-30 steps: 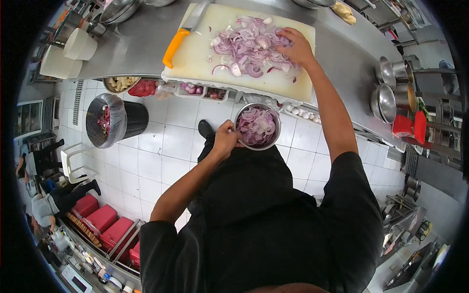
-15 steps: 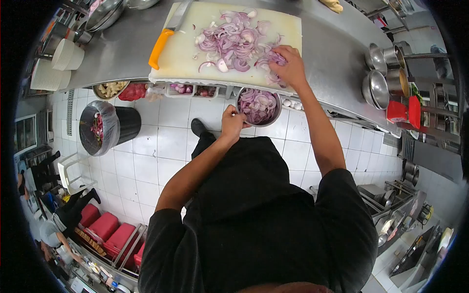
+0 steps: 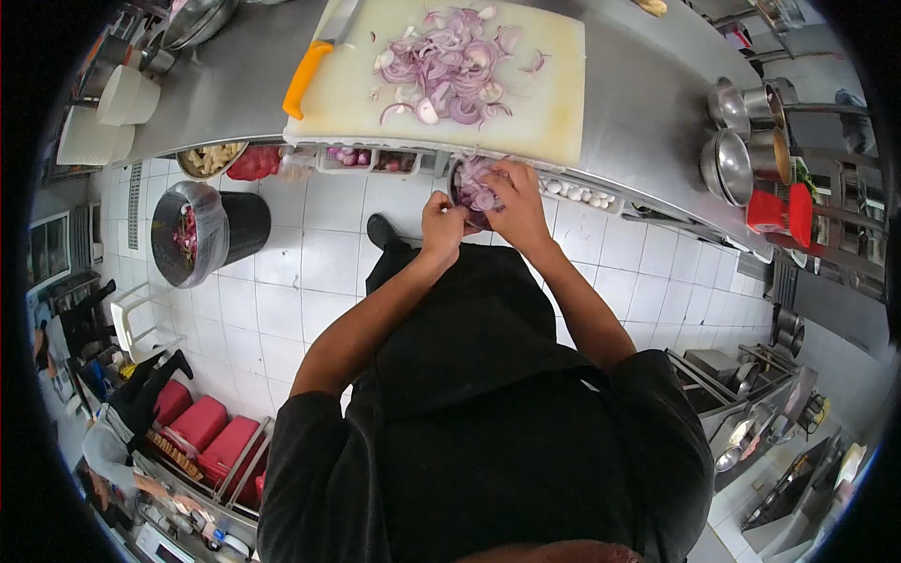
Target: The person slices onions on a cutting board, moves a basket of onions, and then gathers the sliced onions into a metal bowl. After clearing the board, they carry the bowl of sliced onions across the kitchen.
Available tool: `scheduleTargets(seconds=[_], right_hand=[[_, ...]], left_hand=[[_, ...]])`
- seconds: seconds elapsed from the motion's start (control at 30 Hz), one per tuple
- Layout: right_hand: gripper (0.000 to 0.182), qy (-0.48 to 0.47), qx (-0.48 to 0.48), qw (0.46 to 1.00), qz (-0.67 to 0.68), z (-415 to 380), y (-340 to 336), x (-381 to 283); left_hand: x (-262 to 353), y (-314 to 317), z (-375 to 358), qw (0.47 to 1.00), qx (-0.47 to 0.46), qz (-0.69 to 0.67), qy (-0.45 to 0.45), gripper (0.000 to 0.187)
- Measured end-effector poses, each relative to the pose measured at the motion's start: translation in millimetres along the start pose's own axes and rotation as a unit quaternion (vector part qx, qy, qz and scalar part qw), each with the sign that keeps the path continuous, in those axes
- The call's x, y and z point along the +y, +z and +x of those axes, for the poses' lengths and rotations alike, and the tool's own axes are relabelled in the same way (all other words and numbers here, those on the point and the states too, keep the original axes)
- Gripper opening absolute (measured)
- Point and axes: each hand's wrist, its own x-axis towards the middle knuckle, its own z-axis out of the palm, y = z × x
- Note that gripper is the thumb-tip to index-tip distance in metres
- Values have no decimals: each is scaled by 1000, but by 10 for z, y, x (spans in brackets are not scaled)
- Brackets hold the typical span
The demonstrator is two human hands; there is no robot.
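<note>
My left hand (image 3: 443, 225) grips the rim of a metal bowl (image 3: 481, 223) of sliced red onion (image 3: 474, 181), held just below the counter's front edge. Over the bowl is my right hand (image 3: 515, 205), its fingers curled around onion slices at the top of the heap. Much of the bowl is hidden behind my hands. Above it on the counter lies a white cutting board (image 3: 549, 94) with a loose pile of sliced red onion (image 3: 450, 70). A knife with an orange handle (image 3: 308, 80) rests along the board's left side.
A lined bin (image 3: 246, 228) with scraps stands at left on the tiled floor. Under the counter are a bowl of ginger (image 3: 211, 158) and onion trays (image 3: 347, 158). Metal bowls (image 3: 730, 167) sit at right. Another person (image 3: 108, 446) is at lower left.
My right hand has moved from the board's right side down to the bowl with onion slices. That corner of the board now holds fewer slices. My left hand stays at the bowl.
</note>
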Motion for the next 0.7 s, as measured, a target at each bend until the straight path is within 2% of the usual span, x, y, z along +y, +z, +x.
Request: scheduleTargets(seconds=[0.23, 0.33, 0.43, 0.53, 0.57, 0.67, 0.7], right_hand=[[23, 88, -9, 996, 32, -58, -17, -109], [16, 38, -82, 996, -20, -204, 257, 59], [11, 28, -144, 988, -39, -134, 362, 88], [12, 82, -179, 980, -31, 27, 194, -146], [13, 96, -154, 983, -1, 138, 117, -281], [16, -6, -62, 998, -6, 90, 425, -243], [15, -9, -107, 994, -24, 57, 436, -197]], left_hand=[[-33, -142, -20, 1000, -12, 2, 11, 19], [-38, -164, -15, 1000, 1, 17, 12, 19], [-70, -216, -16, 999, 5, 43, 9, 20], [-106, -296, -2, 1000, 15, 21, 9, 19], [-95, -311, -6, 999, 12, 35, 14, 19], [-49, -334, -10, 997, 1, 70, 23, 16], [-30, -342, -21, 997, -1, 74, 23, 16]])
